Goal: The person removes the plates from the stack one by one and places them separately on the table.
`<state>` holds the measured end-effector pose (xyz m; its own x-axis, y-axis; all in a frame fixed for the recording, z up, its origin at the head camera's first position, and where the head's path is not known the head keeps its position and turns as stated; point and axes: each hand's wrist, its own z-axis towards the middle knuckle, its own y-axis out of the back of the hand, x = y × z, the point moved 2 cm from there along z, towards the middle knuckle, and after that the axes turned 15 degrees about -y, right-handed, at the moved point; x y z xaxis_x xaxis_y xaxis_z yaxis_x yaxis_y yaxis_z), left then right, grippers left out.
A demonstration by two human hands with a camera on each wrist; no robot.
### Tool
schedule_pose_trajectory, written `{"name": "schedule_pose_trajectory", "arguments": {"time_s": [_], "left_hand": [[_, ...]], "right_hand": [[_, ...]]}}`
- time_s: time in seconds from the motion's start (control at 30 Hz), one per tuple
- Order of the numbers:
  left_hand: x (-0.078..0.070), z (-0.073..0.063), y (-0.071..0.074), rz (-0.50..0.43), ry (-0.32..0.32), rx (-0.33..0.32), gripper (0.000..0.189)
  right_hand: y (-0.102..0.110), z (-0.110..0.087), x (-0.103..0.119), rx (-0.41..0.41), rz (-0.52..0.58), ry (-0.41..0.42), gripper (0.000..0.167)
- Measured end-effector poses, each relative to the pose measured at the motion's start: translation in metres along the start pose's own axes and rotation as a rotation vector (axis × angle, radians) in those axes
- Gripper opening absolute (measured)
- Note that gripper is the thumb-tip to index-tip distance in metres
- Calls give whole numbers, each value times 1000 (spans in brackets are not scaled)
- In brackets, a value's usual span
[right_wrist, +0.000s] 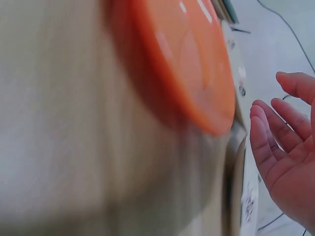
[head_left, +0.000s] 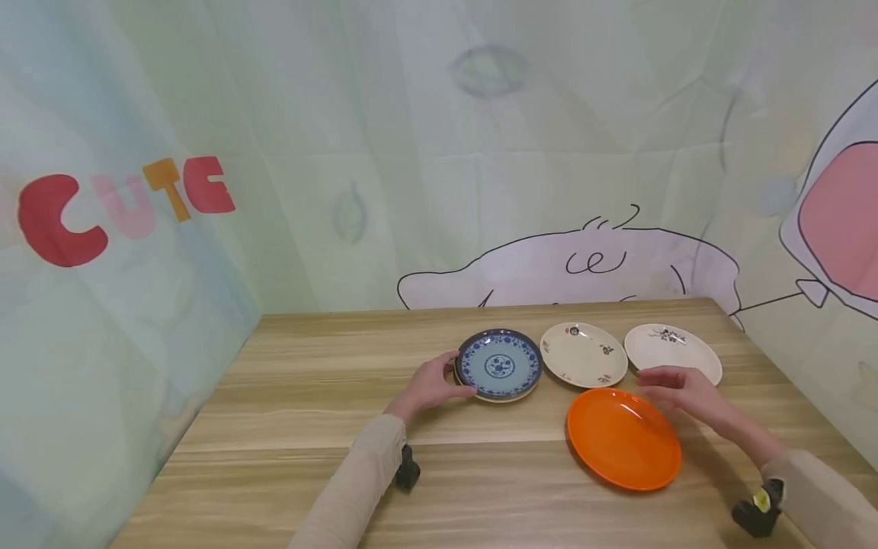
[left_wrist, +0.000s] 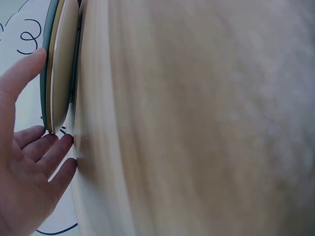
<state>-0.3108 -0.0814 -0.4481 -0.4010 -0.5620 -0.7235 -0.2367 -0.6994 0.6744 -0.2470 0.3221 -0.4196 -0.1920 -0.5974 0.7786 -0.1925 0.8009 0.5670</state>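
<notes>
A blue plate with a floral pattern [head_left: 499, 364] lies on top of a cream plate [head_left: 504, 399], in a stack. At the stack's left side is my left hand [head_left: 430, 387], its thumb and fingertips at the rim and the fingers fairly straight. The left wrist view shows the plate stack [left_wrist: 60, 69] edge-on beside that hand. My right hand [head_left: 680, 391] hovers, fingers loosely bent with nothing between them, past the upper right edge of an orange plate [head_left: 623, 439]. In the right wrist view the orange plate [right_wrist: 187, 59] is apart from the hand [right_wrist: 288, 152].
Behind the orange plate lie a cream plate with small motifs [head_left: 583, 355] and a white plate with a dark flower print [head_left: 675, 352]. All rest on a wooden table [head_left: 309, 412]. A printed curtain [head_left: 329, 152] hangs along its back and sides.
</notes>
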Motion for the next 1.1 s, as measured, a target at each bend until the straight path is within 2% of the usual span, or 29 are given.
{"name": "schedule_pose_trajectory", "arguments": {"time_s": [0.17,0.37,0.57,0.93,1.1], "left_hand": [[0,0,0,-5,4,1,86],[1,0,0,-2,-1,1,86],[1,0,0,-1,1,3,86],[-2,0,2,11,-5,6,86],[-2,0,2,13,-7,13,86]], "right_hand": [[-9,9,19,43,-1,28,51],[-34,21,39,90,31,26,57],[-58,32,57,118,64,49,57],[-96,46,82,54,112,24,55],[-108,50,84,3,119,-25,55]]}}
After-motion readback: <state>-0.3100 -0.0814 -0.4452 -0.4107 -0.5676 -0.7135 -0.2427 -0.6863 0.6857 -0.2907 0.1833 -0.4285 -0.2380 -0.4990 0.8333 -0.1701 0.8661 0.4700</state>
